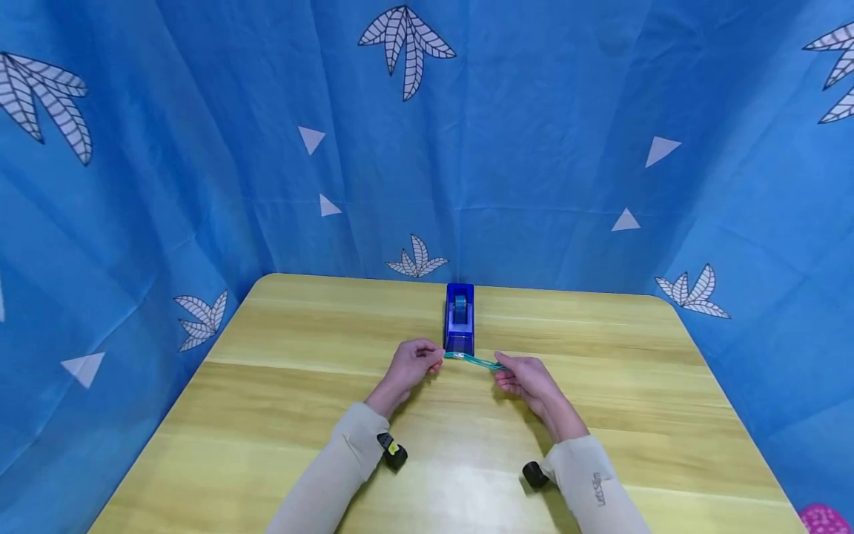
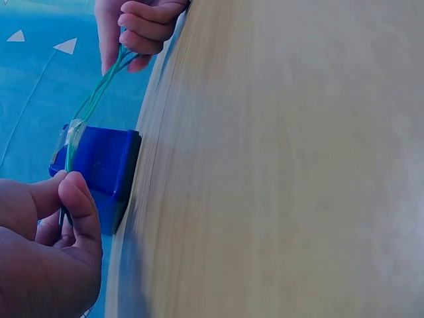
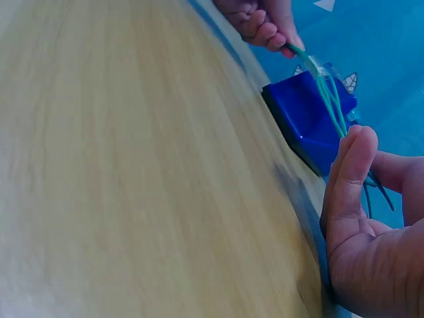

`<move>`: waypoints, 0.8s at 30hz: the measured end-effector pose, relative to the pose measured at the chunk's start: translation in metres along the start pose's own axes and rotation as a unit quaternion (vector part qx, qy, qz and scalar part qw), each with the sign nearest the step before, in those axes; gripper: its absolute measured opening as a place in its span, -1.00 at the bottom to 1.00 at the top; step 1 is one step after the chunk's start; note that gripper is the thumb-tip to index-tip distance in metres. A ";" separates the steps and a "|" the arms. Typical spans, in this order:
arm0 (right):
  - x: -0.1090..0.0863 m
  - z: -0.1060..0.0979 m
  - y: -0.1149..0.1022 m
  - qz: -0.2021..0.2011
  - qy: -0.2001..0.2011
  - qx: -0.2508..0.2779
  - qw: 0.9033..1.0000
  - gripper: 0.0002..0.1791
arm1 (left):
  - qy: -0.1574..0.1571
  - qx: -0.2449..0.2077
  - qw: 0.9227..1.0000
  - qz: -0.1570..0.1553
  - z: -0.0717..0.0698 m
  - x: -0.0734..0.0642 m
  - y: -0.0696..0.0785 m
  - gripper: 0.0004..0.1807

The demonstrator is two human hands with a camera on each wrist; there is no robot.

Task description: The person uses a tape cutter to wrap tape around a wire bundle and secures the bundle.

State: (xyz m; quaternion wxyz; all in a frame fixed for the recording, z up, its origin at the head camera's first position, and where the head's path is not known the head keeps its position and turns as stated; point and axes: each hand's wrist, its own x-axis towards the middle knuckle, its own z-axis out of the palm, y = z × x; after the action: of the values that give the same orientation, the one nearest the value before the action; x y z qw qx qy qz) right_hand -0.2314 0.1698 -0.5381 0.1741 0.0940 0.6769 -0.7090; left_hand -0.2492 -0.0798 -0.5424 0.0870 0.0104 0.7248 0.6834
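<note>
A bundle of thin green wires (image 1: 482, 363) stretches between both hands in front of a blue tape dispenser (image 1: 460, 319). My left hand (image 1: 412, 365) pinches one end between thumb and fingertips. The other end is pinched by my right hand (image 1: 528, 380); in the right wrist view, loose wire tips (image 3: 381, 185) stick out past its fingers. A piece of clear tape (image 2: 76, 131) lies around the wires close to the left fingertips. Whether the tape still touches the dispenser is hard to tell. Beneath the hands, the wires are raised off the table.
The wooden table (image 1: 460, 460) has rounded far corners. Blue curtains (image 1: 534, 148) with leaf and triangle prints hang behind it and on both sides. A pink object (image 1: 826, 518) shows at the lower right, beyond the table edge.
</note>
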 end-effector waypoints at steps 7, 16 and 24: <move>0.000 -0.002 0.004 -0.021 0.002 0.020 1.000 -0.81 | -0.004 -0.007 1.000 -0.011 -0.001 -0.001 -0.001 -0.87; -0.001 -0.006 0.000 -0.030 0.019 0.041 0.999 -0.82 | -0.006 0.004 1.000 -0.015 0.001 0.004 -0.001 -0.81; 0.000 -0.005 -0.005 -0.038 0.017 0.051 0.998 -0.77 | -0.001 -0.012 1.000 -0.028 0.002 0.008 -0.002 -0.78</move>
State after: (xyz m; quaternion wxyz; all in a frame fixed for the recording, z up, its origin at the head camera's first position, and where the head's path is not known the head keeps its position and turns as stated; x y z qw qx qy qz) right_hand -0.2333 0.1754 -0.5340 0.1305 0.0894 0.6459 -0.7468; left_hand -0.2569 -0.0765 -0.5452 0.1070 -0.0107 0.7168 0.6889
